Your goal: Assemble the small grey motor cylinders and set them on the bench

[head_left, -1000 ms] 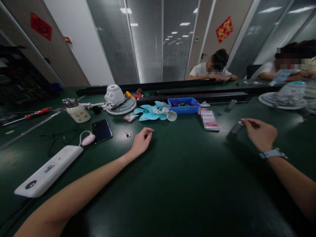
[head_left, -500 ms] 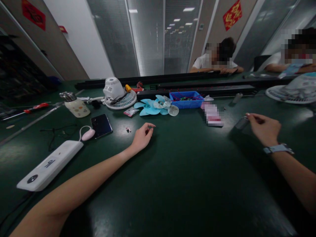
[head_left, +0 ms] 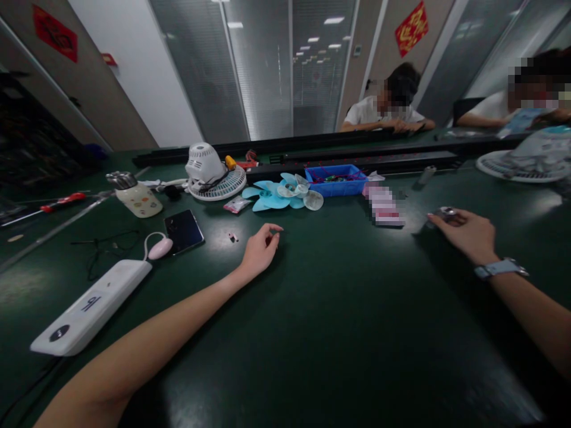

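Observation:
My left hand point(head_left: 262, 251) rests on the dark green table with nothing in it, its fingers loosely bent and the thumb apart from them. Small pink-and-dark pieces point(head_left: 233, 238) lie to its left, and light-blue fan blades point(head_left: 272, 195) are beyond it. On the right, my right hand point(head_left: 470, 235) has its thumb and fingers around a small shiny cylinder point(head_left: 446, 211), mostly hidden by the fingers. A similar small grey cylinder point(head_left: 427, 175) stands farther back. A pink-and-white packet point(head_left: 384, 205) lies to the left of my right hand.
A blue bin point(head_left: 339, 189) with wires stands at the back, beside a white fan part point(head_left: 205, 163). On the left are a patterned bottle point(head_left: 140, 199), a phone point(head_left: 184, 230) and a white power unit point(head_left: 91, 306). Two people sit across the table; another fan part point(head_left: 526, 163) lies far right.
My right hand has tipped the small cylinder, and its fingers now wrap around it; a shiny end shows. My left hand has stayed in place. The view has shifted slightly.

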`<state>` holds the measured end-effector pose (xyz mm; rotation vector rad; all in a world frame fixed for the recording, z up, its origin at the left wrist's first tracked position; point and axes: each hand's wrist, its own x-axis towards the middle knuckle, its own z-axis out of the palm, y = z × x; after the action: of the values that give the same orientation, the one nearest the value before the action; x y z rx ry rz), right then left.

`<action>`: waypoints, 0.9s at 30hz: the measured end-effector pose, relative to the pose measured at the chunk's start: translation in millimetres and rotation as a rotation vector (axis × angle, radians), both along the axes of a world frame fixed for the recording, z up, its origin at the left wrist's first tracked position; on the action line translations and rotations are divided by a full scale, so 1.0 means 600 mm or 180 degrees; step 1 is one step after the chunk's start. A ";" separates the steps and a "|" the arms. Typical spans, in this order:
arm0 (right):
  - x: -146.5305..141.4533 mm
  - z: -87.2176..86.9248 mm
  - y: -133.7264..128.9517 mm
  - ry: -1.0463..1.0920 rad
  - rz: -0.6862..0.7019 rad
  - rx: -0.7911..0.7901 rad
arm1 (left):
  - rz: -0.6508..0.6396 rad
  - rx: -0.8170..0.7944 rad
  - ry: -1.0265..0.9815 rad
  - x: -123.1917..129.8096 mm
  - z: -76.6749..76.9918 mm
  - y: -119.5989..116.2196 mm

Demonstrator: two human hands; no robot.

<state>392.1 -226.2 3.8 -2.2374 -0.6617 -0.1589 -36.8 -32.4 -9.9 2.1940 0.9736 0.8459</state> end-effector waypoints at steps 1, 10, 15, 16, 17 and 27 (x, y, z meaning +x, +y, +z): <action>-0.020 0.006 0.006 -0.0016 0.0083 0.0086 | 0.0006 0.0010 -0.0035 0.000 -0.001 0.000; -0.337 0.022 0.138 0.0331 0.3282 0.0260 | -0.0226 0.0352 -0.0244 0.001 0.016 -0.015; -0.411 -0.004 0.186 0.0375 0.3818 0.0432 | -0.0539 0.0686 -0.0200 0.000 0.020 -0.022; -0.413 -0.009 0.189 0.0384 0.3826 0.0463 | -0.0560 0.0698 -0.0205 0.000 0.019 -0.021; -0.413 -0.013 0.190 0.0392 0.3832 0.0481 | -0.0559 0.0679 -0.0213 0.001 0.018 -0.020; -0.413 -0.012 0.183 0.0433 0.3931 0.0423 | -0.0180 0.0409 -0.0274 0.021 0.026 -0.010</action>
<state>144.5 -116.1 -3.4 -1.3593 -1.7298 0.5377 -24.0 -38.4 5.6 2.2611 0.8327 0.9924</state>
